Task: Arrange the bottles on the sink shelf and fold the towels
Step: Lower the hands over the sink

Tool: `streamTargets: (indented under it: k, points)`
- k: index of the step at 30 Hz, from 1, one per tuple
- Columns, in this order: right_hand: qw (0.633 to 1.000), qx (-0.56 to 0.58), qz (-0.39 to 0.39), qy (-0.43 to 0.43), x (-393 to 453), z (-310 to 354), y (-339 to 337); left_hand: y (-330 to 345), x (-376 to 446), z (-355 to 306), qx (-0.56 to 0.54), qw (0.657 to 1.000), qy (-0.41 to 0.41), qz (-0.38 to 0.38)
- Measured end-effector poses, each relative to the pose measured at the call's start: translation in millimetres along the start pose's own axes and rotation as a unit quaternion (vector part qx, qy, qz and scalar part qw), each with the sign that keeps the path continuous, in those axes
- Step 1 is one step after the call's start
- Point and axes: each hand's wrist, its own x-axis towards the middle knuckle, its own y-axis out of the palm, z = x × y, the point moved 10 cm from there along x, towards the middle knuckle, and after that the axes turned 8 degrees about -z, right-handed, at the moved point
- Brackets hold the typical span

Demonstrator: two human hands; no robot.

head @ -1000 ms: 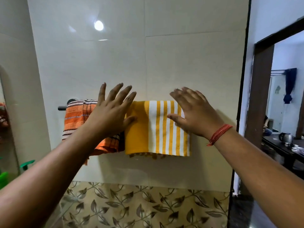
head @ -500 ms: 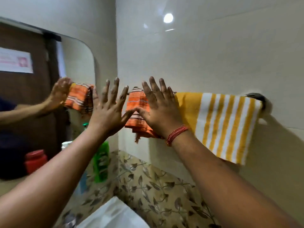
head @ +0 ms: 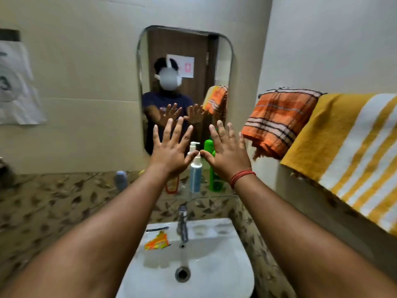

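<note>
Both my hands up & empty, fingers spread: left hand, right hand. Bottles stood on shelf behind tap; towels hung on rail, right wall.

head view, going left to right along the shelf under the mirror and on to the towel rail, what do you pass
grey-blue rounded bottle → orange bottle → white and blue pump bottle → green bottle → orange checked towel → yellow and white striped towel

- White pump bottle, green bottle and orange bottle upright on sink shelf
- Orange checked towel and yellow striped towel hang folded, side by side
</note>
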Motion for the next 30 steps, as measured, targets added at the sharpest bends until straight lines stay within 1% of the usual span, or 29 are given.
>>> streamTargets:
  k: [3, 6, 16, 23, 28, 30]
  points:
    - [0.999, 0.032, 0.031, 0.02, -23.5, 8.3, 27.4, 2.9, -38.5, 10.8, 0.024, 0.998, -0.021, 0.046]
    - [0.998, 0.045, 0.038, 0.027, -42.2, 19.4, 45.4, 12.1, -70.6, 24.9, 0.046, 0.995, -0.038, 0.084]
    - [0.995, 0.068, 0.034, 0.06, -41.9, 41.3, 64.1, 2.3, -81.5, 65.3, 0.037, 0.993, -0.076, 0.079]
    - [0.997, 0.042, 0.035, 0.046, -35.6, 64.2, 84.9, 18.2, -87.3, 103.9, 0.018, 0.993, -0.091, 0.073]
    - [0.996, 0.042, 0.056, 0.049, -45.5, 84.9, 119.3, 48.4, -116.5, 122.2, 0.011, 0.99, -0.088, 0.112]
    - [0.994, 0.052, 0.078, 0.048, -57.8, 97.1, 140.2, 64.9, -132.6, 128.3, 0.003, 0.987, -0.094, 0.133]
